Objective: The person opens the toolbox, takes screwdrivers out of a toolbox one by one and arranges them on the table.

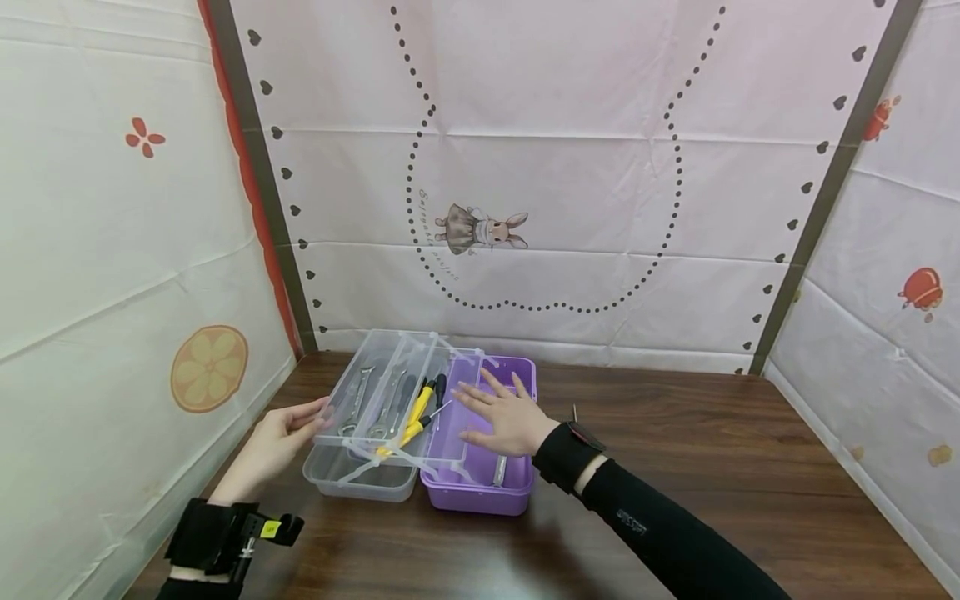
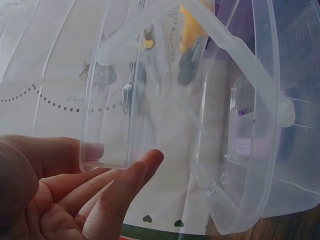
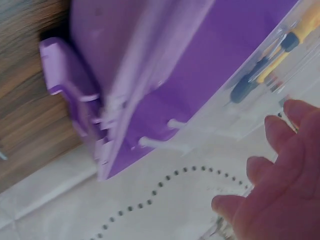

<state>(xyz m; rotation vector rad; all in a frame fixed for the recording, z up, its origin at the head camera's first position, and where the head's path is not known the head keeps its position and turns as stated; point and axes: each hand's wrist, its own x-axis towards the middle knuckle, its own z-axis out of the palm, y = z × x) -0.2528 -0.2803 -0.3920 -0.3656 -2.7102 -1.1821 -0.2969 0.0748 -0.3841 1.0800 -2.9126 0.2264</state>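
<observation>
A clear compartment tray (image 1: 397,350) sits raised over a see-through toolbox base (image 1: 360,483), joined by whitish plastic arms. In it lie wrenches (image 1: 360,400) and yellow-and-black screwdrivers (image 1: 422,404). My left hand (image 1: 273,440) pinches the tray's left edge; in the left wrist view the thumb lies over the rim with fingers beneath. The purple half (image 1: 480,500) of the box lies opened out on the right. Above it my right hand (image 1: 504,415) is spread, fingers extended toward the tray and gripping nothing. A small metal tool (image 1: 500,471) lies in the purple half.
The box stands on a dark wooden tabletop (image 1: 660,433) near the back cloth (image 1: 555,192). Printed cloth walls (image 1: 135,275) also enclose the left and right sides. In the right wrist view, a purple latch (image 3: 70,75) sticks out from the box.
</observation>
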